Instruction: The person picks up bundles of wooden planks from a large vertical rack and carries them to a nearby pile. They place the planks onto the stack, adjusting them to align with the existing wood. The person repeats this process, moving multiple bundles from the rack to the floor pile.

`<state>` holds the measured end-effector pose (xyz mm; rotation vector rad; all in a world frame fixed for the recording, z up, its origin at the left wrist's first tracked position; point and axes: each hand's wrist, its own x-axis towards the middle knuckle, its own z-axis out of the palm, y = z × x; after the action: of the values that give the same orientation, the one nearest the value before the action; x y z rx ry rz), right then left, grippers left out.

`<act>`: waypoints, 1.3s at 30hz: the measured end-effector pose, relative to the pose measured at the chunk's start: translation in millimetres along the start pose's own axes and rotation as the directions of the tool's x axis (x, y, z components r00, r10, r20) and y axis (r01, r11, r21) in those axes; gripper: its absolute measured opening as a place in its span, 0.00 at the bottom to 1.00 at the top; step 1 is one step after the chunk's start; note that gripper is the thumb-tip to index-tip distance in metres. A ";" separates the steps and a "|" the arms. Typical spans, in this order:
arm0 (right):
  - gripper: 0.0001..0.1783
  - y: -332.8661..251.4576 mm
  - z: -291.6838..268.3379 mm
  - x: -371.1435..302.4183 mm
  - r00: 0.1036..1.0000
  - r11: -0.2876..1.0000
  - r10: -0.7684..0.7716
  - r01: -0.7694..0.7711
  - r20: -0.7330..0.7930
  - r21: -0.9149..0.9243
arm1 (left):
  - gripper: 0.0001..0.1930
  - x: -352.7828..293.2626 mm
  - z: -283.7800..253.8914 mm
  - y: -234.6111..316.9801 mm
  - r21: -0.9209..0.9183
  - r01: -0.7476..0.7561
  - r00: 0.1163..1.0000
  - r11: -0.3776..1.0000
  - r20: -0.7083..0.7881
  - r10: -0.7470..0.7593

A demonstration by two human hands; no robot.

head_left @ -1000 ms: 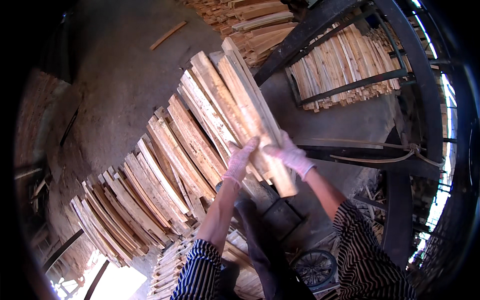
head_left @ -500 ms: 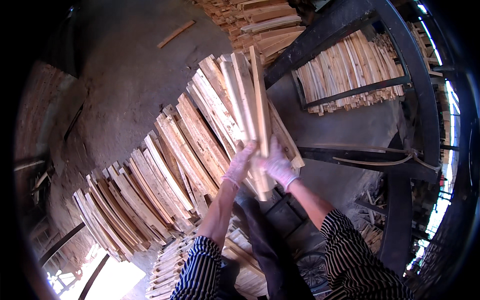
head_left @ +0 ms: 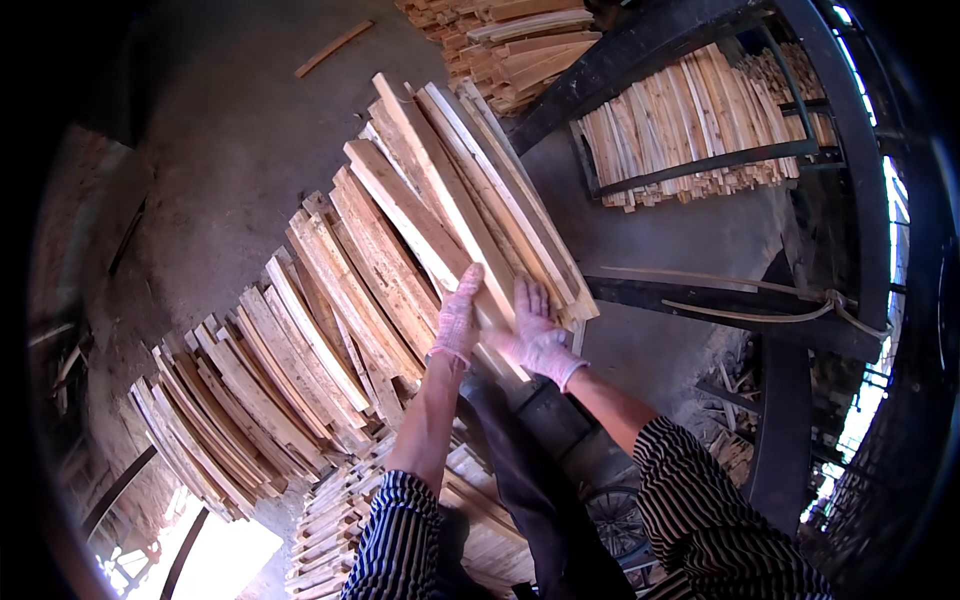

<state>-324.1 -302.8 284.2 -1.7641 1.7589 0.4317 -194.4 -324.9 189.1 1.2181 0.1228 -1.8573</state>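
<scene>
A pale wooden strip (head_left: 440,180) slants across the top of a long row of wooden strips (head_left: 290,345), its near end between my hands. My left hand (head_left: 458,320), in a thin pinkish glove, closes on this strip from its left side, fingers partly hidden. My right hand (head_left: 540,335), gloved the same way, lies against the strip's right side near its lower end. Its fingers are stretched out over the neighbouring strips, and its thumb, slightly blurred, points left toward the strip.
Behind the row, another wood stack (head_left: 530,50) stands on the floor, with a loose strip (head_left: 335,48) to its left. A dark metal frame (head_left: 855,200) rises at the right, near a bundled wood pile (head_left: 690,125). Below me are more stacked pieces (head_left: 330,530) and a spoked wheel (head_left: 615,520).
The strips between my hands have come down leftward onto the row, where they fanned upright before. My right hand's fingers have spread out, and both hands shifted slightly left in the view.
</scene>
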 end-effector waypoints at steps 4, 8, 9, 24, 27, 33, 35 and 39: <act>0.59 38.8 23.9 -19.0 0.880 0.477 0.441 -0.063 -0.176 0.877 | 0.31 7.5 -21.4 -1.5 -0.028 -0.169 0.980 0.985 0.106 0.171; 0.54 62.6 -3.2 8.1 0.828 -0.182 0.382 -0.368 0.410 0.912 | 0.39 6.6 -5.1 -4.1 -0.006 -0.207 0.978 0.978 -0.010 0.207; 0.56 63.6 -3.9 22.3 0.760 -0.308 0.453 -0.358 0.467 0.882 | 0.43 4.1 3.7 -2.2 0.009 -0.196 0.980 0.980 -0.028 0.197; 0.41 -5.4 89.2 -1.0 0.766 -0.052 0.590 -0.278 0.254 0.959 | 0.23 13.9 -103.7 36.7 -0.013 0.000 0.998 1.000 0.063 0.001; 0.47 -2.0 78.0 -2.0 0.678 0.126 0.731 -0.246 0.078 0.961 | 0.23 5.4 -92.0 34.9 -0.014 0.036 0.998 0.999 0.049 -0.035; 0.60 80.8 74.5 22.5 0.805 0.483 0.579 -0.467 0.130 0.740 | 0.25 6.0 -76.8 34.8 -0.028 0.021 0.995 0.999 0.095 -0.018; 0.62 85.3 86.9 13.3 0.835 0.615 0.534 -0.491 0.131 0.617 | 0.27 9.9 -85.9 30.4 -0.085 0.038 0.990 0.996 0.135 -0.026; 0.59 57.4 83.7 -10.6 0.879 0.650 0.332 -0.476 0.342 0.592 | 0.29 19.5 -149.7 32.2 -0.161 -0.006 0.995 0.987 0.101 0.022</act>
<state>-365.6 -239.3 216.1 -0.7819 1.8416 0.1141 -70.5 -280.2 108.7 1.0091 0.2020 -1.8560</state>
